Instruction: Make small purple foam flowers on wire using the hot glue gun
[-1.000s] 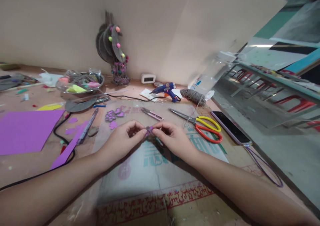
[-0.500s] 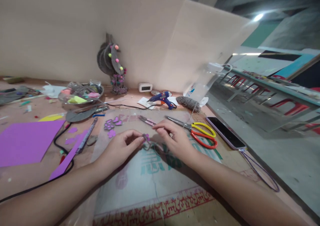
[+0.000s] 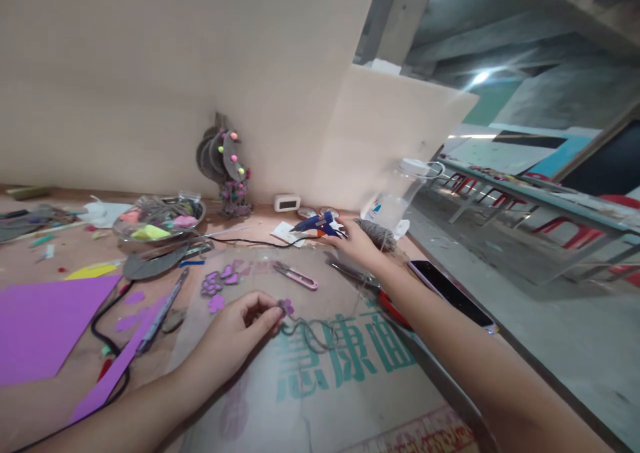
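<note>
My left hand pinches a small purple foam flower between thumb and fingertips, just above the plastic-covered work mat. From the flower trails a loose grey yarn in loops. My right hand is at the handle of a blue hot glue gun lying at the back of the table; its fingers close on the handle and are partly hidden. Between the hands lie pink-handled thread snips. Scissors lie under my right forearm, which covers much of their handles. Purple petal pieces rest left of the snips.
A metal bowl of foam scraps stands at the back left, near a hanging grey ornament. Purple foam sheet, a pen and a black cable lie left. A phone, yarn ball and clear bottle stand right.
My right hand has left the yarn by the flower and moved forward to the glue gun. My left hand still pinches the flower. The view has tilted up.
</note>
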A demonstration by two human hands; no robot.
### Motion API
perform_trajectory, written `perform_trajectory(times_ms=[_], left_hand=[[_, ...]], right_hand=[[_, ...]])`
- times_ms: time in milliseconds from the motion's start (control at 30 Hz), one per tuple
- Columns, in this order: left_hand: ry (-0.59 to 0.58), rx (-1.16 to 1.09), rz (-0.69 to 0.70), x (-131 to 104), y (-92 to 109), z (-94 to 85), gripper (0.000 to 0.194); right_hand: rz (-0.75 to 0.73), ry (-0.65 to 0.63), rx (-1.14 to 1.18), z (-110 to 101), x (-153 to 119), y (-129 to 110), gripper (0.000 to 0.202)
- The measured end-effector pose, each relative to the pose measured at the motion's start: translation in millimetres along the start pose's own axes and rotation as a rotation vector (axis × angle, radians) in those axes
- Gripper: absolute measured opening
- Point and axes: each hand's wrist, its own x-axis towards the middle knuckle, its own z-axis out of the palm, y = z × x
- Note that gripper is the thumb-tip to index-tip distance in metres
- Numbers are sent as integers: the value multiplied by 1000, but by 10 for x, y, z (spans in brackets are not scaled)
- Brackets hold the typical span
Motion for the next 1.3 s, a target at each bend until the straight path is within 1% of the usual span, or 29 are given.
perform_trajectory(times_ms=[100,200,267,367,433,500,567,633,700,800,900,1000,1100,1167,1300], left_hand=[[-3,-3,-5,4,-8,-2,23],[-4,-29,-12,16,-27,-3,23],[-7,-33,-13,23,-36,-4,23],[-19,-31,-11,28,-43,-7,22],[-21,-37,-15,28,-47,-10,21],[-19,-49,-19,29,-51,-13,20],[-21,-71,-23,29,-54,-13,20],[-23,-105,-29,31,-55,-12,19],[-21,-138,-37,35,-55,-12,19],[0,-155,-44,43,-56,-15,18],[-5,-160,-51,47,-61,-24,19],[-6,-140,-39,45,-65,-35,18],[3,-110,-41,41,-69,-41,18],[7,-90,-54,38,-69,-40,18],[5,-70,-55,28,-62,-34,17]], right_hand=[[25,-28,10,128,190,31,47],[50,-50,8,248,285,56,35],[66,-35,1,298,315,81,27],[86,5,8,284,324,86,19],[82,11,42,209,289,31,20],[64,-15,98,98,193,-83,24],[49,-67,156,-20,22,-237,25],[35,-112,210,-119,-219,-387,24],[3,-120,311,-183,-497,-492,20],[40,-165,308,-214,-880,-538,21],[-17,-209,272,-197,-1124,-511,24],[-119,-292,270,-162,-1223,-490,23],[-131,-362,245,-120,-1253,-483,24],[-128,-369,224,-95,-1263,-479,24],[-153,-326,179,-67,-1277,-477,27]])
